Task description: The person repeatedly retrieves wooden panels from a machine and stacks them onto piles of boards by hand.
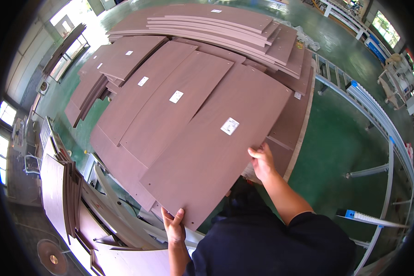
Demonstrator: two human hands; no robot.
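A large brown wood-grain panel [216, 138] with a small white label lies tilted on top of a stack of similar brown panels. My left hand [174, 225] grips its near corner from below. My right hand [262, 161] holds its right long edge, fingers curled over the rim. Two more long brown panels [170, 101] lie side by side to its left, each with a white label.
More stacks of brown panels [211, 23] fill the back and left. A metal roller conveyor [377, 119] curves along the right over the green floor [336, 138]. Upright panels [60, 193] and pale boards lean at lower left, with a round fan [53, 257] below.
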